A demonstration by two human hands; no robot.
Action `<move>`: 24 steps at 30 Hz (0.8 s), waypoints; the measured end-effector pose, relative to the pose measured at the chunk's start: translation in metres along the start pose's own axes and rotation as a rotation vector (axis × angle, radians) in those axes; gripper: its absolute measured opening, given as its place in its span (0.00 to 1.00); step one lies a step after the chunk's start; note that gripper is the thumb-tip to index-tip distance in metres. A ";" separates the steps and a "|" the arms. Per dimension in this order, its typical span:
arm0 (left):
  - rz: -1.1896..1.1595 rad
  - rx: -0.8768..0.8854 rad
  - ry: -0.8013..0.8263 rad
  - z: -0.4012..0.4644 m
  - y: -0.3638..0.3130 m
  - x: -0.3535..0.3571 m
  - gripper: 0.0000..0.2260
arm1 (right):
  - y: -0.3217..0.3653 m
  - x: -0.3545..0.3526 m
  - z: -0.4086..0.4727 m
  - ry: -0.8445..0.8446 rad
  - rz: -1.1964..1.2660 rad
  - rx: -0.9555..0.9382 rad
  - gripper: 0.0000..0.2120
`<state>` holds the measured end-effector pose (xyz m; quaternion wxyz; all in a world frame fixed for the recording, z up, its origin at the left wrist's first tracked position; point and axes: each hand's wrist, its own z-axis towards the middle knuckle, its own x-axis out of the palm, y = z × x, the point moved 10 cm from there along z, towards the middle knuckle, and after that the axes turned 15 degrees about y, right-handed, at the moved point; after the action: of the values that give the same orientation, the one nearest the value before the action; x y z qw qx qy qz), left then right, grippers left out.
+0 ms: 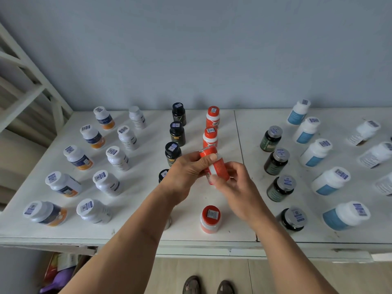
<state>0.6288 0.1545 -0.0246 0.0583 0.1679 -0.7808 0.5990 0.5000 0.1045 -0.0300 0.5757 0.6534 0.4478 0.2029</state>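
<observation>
Left hand [186, 172] and right hand [239, 187] fingers [212, 158] pinch the tilted orange bottle [219, 167]; a slip could topple the black bottles [172, 151] beside.

A small orange plastic bottle [221, 169] with a white label band is held aloft at mid-scene — tilted, cap end far and left, base near and right — and is gripped by the left hand [186, 172] and the right hand [235, 187].

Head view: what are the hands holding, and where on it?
An orange bottle, tilted: the left hand pinches its upper end, and the right hand grips its lower body.
</observation>
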 end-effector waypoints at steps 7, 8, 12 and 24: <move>0.101 -0.012 0.064 -0.006 0.000 0.002 0.20 | 0.002 0.008 0.003 0.019 -0.077 -0.022 0.26; 0.121 -0.011 0.073 -0.006 0.000 0.001 0.18 | -0.001 0.009 0.004 0.052 -0.042 -0.019 0.27; 0.216 -0.024 0.082 -0.010 -0.003 0.000 0.19 | -0.005 0.011 0.009 0.153 0.026 -0.005 0.31; 0.820 0.076 -0.160 -0.024 -0.030 -0.010 0.18 | -0.058 0.035 0.029 0.171 -0.001 0.214 0.26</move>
<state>0.6457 0.1729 0.0062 -0.2522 -0.1089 -0.7622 0.5862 0.5208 0.1126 -0.1000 0.4626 0.6912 0.5145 0.2087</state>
